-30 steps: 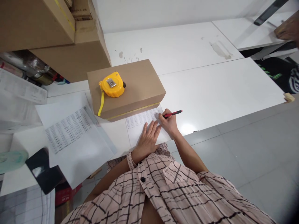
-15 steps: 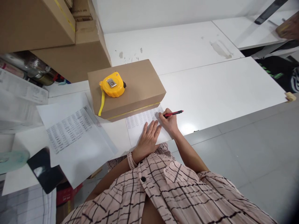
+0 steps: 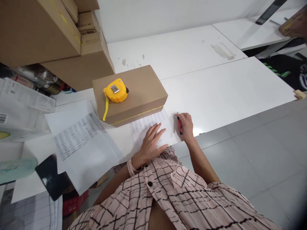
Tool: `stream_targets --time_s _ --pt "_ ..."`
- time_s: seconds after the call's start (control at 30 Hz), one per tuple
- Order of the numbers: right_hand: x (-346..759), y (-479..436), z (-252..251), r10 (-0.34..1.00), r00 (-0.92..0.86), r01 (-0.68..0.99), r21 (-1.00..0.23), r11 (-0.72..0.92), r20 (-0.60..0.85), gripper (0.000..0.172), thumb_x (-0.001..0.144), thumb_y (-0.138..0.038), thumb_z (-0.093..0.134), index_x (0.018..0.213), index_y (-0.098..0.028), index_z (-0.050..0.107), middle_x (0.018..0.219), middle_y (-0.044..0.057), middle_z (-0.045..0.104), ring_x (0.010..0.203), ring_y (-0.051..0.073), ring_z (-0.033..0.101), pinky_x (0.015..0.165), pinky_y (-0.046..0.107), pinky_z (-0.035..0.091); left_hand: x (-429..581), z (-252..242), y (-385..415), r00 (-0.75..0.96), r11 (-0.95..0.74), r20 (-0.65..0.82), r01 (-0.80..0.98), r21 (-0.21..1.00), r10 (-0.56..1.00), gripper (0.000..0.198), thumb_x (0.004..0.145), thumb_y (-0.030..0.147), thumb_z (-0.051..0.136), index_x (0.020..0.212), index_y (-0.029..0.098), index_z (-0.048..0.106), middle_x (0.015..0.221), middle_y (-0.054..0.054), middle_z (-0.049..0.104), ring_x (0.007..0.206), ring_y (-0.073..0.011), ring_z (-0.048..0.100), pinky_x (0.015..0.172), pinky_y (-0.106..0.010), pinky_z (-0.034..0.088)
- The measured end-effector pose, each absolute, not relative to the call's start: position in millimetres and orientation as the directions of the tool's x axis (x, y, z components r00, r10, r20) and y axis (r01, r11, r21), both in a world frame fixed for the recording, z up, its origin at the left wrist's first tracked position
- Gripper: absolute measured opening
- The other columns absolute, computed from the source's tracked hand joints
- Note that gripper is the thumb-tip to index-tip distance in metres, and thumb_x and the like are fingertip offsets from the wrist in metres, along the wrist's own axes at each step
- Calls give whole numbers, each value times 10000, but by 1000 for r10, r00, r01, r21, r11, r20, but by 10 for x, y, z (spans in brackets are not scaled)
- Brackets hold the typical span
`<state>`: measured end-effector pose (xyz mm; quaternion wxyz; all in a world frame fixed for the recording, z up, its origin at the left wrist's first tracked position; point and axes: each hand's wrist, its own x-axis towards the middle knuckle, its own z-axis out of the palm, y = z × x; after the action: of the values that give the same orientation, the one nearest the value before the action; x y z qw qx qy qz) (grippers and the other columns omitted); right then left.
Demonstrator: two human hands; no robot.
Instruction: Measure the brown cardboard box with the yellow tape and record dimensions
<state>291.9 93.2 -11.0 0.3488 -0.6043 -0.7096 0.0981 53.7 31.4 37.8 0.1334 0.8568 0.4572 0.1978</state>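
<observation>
- Far left, a dark flat object [image 3: 53,179] lies partly beneath loose papers [image 3: 88,156].
- Next, a yellow tape measure [image 3: 117,90] rests on top of a cardboard box [image 3: 144,84], its strap hanging over the near side.
- Below the box, a printed sheet [image 3: 169,131] lies on the white tabletop [image 3: 223,86], its far part hidden by the box.
- The left hand [image 3: 153,142] lies over this sheet, holding nothing, fingers spread.
- Just right of the sheet, the right hand [image 3: 186,124] has its fingers closed around a red-and-black pen [image 3: 179,126], tip pointing away from the person.
</observation>
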Motion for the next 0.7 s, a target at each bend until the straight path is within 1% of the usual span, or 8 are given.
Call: stream_targets --time_s 0.1,0.2,0.27,0.33,0.4,0.5,0.63,0.7 --pt "2952 985 -173 919 -39 828 -503 250 392 483 875 -73 456 1276 -246 663 1085 126 633 1007 290 543 811 431 504 244 829 510 262 -471 469 779 413 844 363 1022 390 526 1347 241 591 1504 -107 595 1504 -281 438 1242 -552 365" --pt "2925 1033 -200 912 7 806 -542 238 410 529 912 -46 369 1310 -253 647 1067 122 667 1001 280 563 837 441 509 -85 1200 835 -28 -291 611 861 416 791 465 942 403 642 1369 237 561 1549 -133 526 1506 -356 409 1248 -627 301" --pt "2925 1041 -203 912 49 778 -589 221 408 503 927 -70 368 1310 -249 641 1048 115 687 988 273 586 838 444 516 -248 1333 1051 -119 -175 565 882 438 816 640 873 430 725 1441 238 501 1607 -151 443 1510 -392 380 1233 -642 307" --pt "2940 1033 -193 911 98 748 -634 198 400 460 937 -102 383 1285 -242 648 1020 106 702 968 263 609 833 440 525 -343 1385 1215 -139 -111 495 890 442 857 733 827 435 775 1470 259 471 1616 -149 425 1491 -401 399 1213 -631 345" --pt "2946 1013 -165 899 145 731 -657 183 413 404 955 -140 401 1252 -231 658 1007 106 707 955 255 627 824 431 536 -384 1393 1313 -145 -93 475 892 443 868 669 838 411 768 1436 274 501 1557 -135 491 1443 -385 457 1194 -601 384" --pt "2883 977 -81 837 211 744 -638 198 506 326 992 -197 417 1186 -222 678 1011 121 704 958 257 641 819 434 551 -399 1398 1377 -166 -92 501 888 450 849 539 872 372 724 1371 259 555 1434 -130 582 1363 -362 519 1169 -565 420" --pt "2607 926 103 762 208 713 -628 311 613 283 1003 -212 447 1144 -243 690 1045 131 701 1015 269 655 826 445 575 -407 1462 1449 -143 -71 468 909 411 872 675 797 398 787 1400 228 536 1383 -151 615 1303 -393 538 1122 -568 437" --pt "2414 897 230 743 187 658 -643 391 642 267 1000 -213 468 1138 -255 692 1032 125 703 1004 267 665 818 446 582 -401 1518 1477 -145 -50 456 920 389 878 650 776 403 797 1355 220 567 1319 -143 657 1244 -392 569 1086 -559 451"
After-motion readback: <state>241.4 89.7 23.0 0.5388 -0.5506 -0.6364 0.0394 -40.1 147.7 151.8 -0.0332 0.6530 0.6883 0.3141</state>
